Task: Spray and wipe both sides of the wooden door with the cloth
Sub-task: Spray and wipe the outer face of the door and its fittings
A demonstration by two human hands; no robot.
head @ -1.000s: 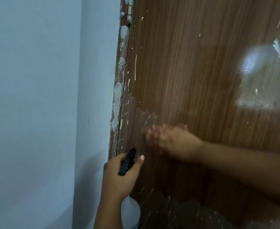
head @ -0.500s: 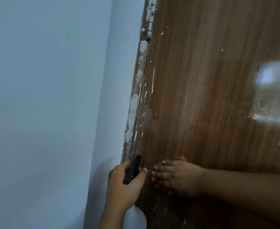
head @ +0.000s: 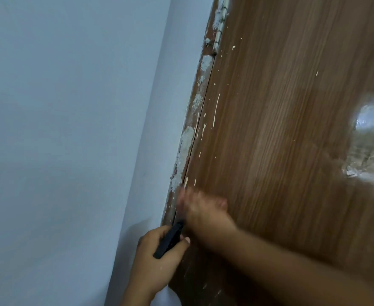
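A black spray trigger [head: 169, 241] is gripped in the left hand [head: 157, 261] at the lower edge of the view, fingers and thumb curled round it, with the white body of the spray bottle [head: 170, 298] glimpsed just below the wrist. Just above and to the right, the right hand [head: 203, 209] is laid against the wooden door [head: 292, 129] near its hinge edge; it is blurred, so whether its fingers are flat or closed on anything cannot be told, and no cloth can be made out beneath it. The right forearm is stretched in from the lower right corner. The door fills the right half of the view, its brown grain flecked with pale paint drips and marked by a bright reflection [head: 367, 138] at the right edge. Along its left side the door frame [head: 188, 140] is patched with chipped white paint, and a metal hinge [head: 220, 29] is seen near the top. Beyond, a pale blue wall [head: 71, 129] occupies the left.
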